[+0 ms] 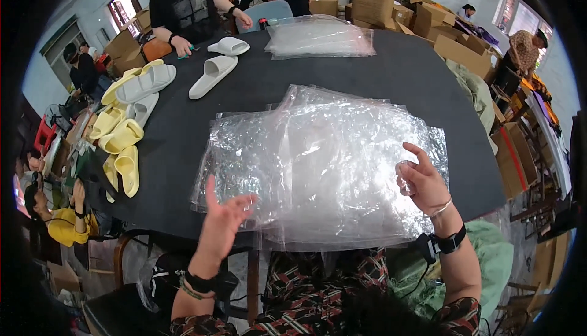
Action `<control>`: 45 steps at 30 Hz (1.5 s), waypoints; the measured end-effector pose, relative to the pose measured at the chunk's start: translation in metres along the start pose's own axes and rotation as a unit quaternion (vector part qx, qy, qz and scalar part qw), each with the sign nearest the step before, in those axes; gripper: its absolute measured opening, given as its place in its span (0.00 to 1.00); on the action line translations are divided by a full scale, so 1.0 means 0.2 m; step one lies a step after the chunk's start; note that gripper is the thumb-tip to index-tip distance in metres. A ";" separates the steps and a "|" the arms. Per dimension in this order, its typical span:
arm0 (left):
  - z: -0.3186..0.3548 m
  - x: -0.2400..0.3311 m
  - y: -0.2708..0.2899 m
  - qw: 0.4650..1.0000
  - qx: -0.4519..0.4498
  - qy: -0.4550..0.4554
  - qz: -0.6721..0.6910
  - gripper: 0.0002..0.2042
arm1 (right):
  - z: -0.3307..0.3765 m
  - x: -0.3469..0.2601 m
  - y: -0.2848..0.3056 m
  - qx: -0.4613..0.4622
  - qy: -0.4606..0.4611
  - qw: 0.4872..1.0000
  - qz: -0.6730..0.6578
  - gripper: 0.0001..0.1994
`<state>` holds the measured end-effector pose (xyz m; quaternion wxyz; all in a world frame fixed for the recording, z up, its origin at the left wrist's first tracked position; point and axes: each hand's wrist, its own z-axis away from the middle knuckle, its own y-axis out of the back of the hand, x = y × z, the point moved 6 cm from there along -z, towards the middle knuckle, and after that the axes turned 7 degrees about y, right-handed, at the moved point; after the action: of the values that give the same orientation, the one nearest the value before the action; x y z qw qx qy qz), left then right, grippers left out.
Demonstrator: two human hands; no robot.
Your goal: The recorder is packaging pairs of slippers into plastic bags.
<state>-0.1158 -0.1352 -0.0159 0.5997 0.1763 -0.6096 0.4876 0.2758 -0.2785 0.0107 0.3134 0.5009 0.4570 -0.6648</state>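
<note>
Nearest, the left hand [223,220] hangs over the near left corner of the bag pile [318,165], fingers spread and slack, gripping nothing; its fingertips sit at or just above the topmost plastic, and contact cannot be made out. The right hand [420,180] is at the pile's near right edge, thumb and fingers curled in as if pinching a bit of clear film, with the forefinger raised; whether it truly has hold of a bag is not sure.

The pile itself, a loose fan of clear plastic bags, lies on the black table [391,73] right before the person, overhanging the table's near rim. No bag in it looks opened or filled, and nothing lies inside any of them.

Left of the pile, along the table's left edge, yellow slippers [122,146] lie bunched, with pale ones [145,82] just beyond them. Beyond the pile and to its left, a white pair [219,61] lies apart from the rest. None of these is bagged, so by my judgement the work is at its start: one bag being picked loose, all footwear waiting.

Far beyond the pile, a second stack of bags [319,37] rests near the table's far rim, and another person [183,6] in black stands there.
</note>
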 end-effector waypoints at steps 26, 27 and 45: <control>0.13 0.36 0.29 0.599 0.103 -0.313 -0.730 0.21 | -0.18 0.14 -0.45 -0.101 0.182 0.849 0.486 0.46; 0.12 0.27 0.38 0.627 0.051 -0.253 -0.735 0.22 | -0.18 0.19 -0.43 -0.100 0.106 0.842 0.520 0.49; -0.08 0.25 -0.72 0.654 -0.091 -0.319 -0.680 0.27 | 0.09 0.03 -0.20 -0.041 0.190 0.828 0.527 0.35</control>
<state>-0.0035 -0.1703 0.0813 0.5449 0.6308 -0.5147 -0.2005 0.2318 -0.2790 0.0173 0.5433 0.7686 0.2010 -0.2714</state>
